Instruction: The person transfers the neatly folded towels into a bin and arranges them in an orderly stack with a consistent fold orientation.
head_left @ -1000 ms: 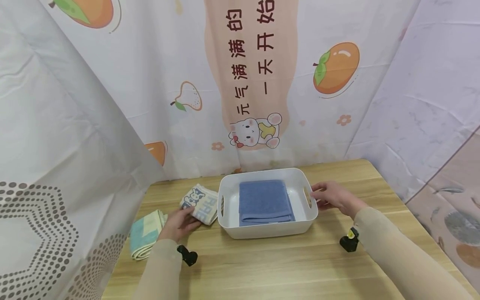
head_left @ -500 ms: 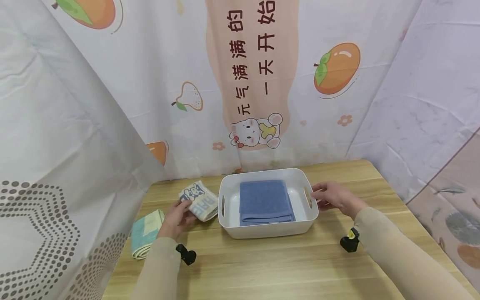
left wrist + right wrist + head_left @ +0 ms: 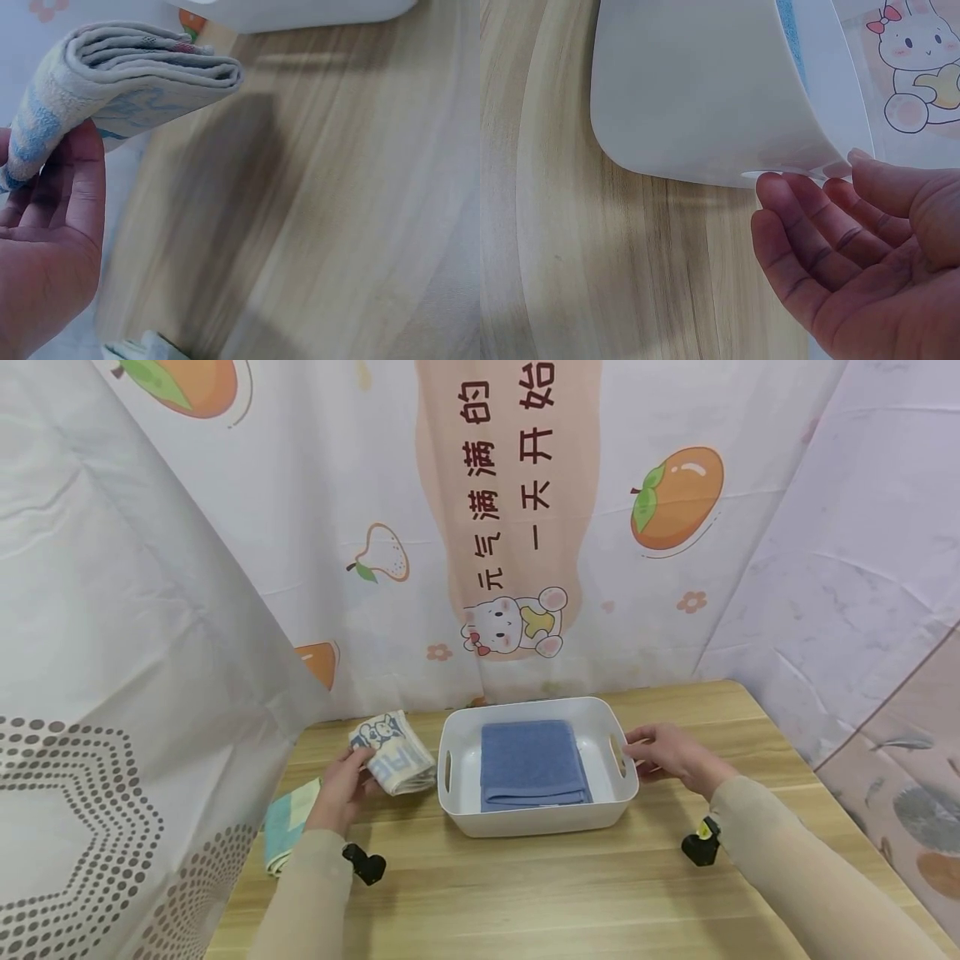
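Observation:
My left hand pinches a folded cream towel with a blue rabbit print by its near left edge. In the left wrist view the towel is tilted and held above the table, its stacked folds showing. A white plastic basket stands just right of it, with a folded blue towel lying flat inside. At the basket's right end is my right hand. The right wrist view shows its curled fingertips at the handle slot and its thumb at the rim.
A folded teal and cream towel lies at the table's left edge, partly hidden by my left forearm. The wooden table meets a printed curtain at the back.
My left hand has moved left and away from me, lifting the cream towel and tilting it up. The basket, the blue towel and my right hand stay in place.

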Action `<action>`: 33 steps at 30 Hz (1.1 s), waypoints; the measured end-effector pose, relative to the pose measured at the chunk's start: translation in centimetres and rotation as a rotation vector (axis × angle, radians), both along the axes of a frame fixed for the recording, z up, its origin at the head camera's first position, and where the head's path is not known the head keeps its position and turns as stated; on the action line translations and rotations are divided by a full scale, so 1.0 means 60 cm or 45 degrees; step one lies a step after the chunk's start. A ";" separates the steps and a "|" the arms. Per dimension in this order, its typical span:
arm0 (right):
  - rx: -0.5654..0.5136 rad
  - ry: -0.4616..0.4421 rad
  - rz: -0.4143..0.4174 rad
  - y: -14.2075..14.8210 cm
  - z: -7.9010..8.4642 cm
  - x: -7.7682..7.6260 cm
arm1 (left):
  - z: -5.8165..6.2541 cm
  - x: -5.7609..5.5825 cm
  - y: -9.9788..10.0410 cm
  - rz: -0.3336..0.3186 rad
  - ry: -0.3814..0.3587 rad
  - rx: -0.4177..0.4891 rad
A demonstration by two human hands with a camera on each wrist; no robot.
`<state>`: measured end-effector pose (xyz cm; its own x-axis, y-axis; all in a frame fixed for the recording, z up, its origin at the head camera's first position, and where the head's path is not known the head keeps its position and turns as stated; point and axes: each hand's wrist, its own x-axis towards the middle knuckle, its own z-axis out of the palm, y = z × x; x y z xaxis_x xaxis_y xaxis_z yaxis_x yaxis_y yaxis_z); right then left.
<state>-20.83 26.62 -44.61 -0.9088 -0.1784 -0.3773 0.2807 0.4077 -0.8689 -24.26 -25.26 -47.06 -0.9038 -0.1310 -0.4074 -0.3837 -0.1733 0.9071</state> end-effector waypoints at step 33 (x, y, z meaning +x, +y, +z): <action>-0.061 0.005 0.013 0.006 -0.009 0.000 | 0.092 -0.007 0.050 -0.013 0.264 0.391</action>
